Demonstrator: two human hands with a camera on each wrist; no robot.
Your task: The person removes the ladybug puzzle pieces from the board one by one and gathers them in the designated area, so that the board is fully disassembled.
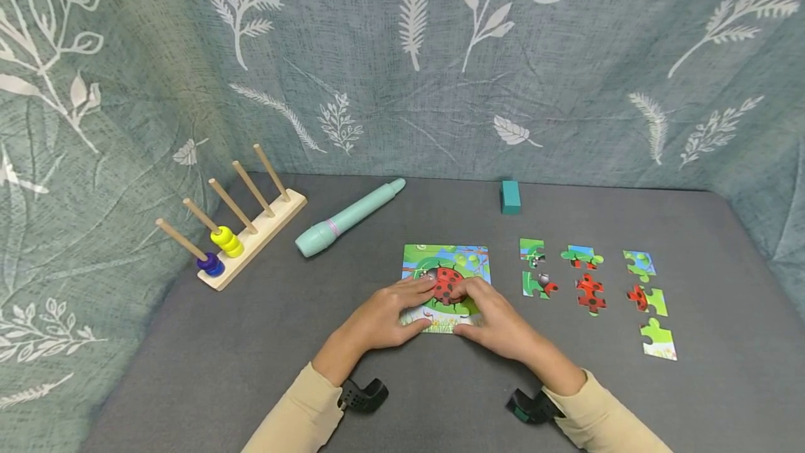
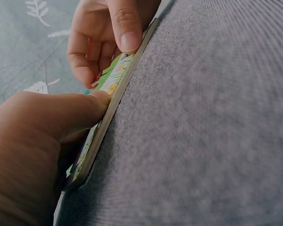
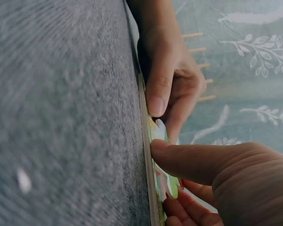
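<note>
A square puzzle board with a ladybug picture lies flat in front of me in the head view. My left hand rests on its left side, fingers stretched over the picture and thumb at the near edge. From the right, my right hand bends its fingers over the board, thumb also at the near edge. A green and white puzzle piece shows at the right fingers in the right wrist view, pinched just over the board. A pale knob of a puzzle piece peeks out beside the left thumb; its rest is hidden.
Several loose puzzle pieces lie in columns to the right. Behind the board are a mint-green flashlight-shaped object and a teal block. A wooden peg stand with blue and yellow rings stands at left. A patterned curtain hangs behind.
</note>
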